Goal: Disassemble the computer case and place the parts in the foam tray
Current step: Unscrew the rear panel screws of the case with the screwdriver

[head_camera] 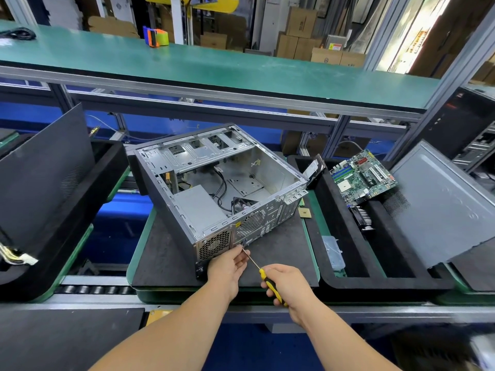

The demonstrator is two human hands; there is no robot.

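The right hand [286, 283] grips a screwdriver [263, 274] (yellow-handled); the left hand [227, 266] pinches its tip at the computer case [214, 183].

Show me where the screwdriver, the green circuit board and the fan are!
screwdriver [271, 284]: head view, on its yellow and black handle.
green circuit board [362, 177]: head view, middle of the board.
fan [362, 217]: head view, on its black frame.
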